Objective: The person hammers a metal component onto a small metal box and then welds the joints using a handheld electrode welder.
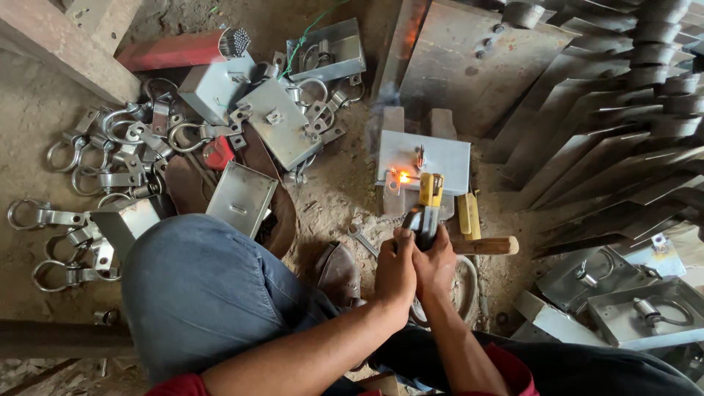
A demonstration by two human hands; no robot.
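Dim, flat daylight from above with soft shadows under the knee [213, 286], one small orange glow with faint smoke at the weld spot [402, 176] on the grey metal box [440, 158], dull glare on the steel plates [587, 125], sharp centre, wide-angle bending and slight softness at edges.

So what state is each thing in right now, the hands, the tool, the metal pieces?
Left hand: closed around the welding holder.
Right hand: closed around the same holder.
Welding holder: held, tip at the glowing spot.
Weld spot: glowing orange, smoking.
Grey metal box: lying flat, being welded.
Wooden-handled hammer: lying unused.
Red electrode packet: open, rods showing.
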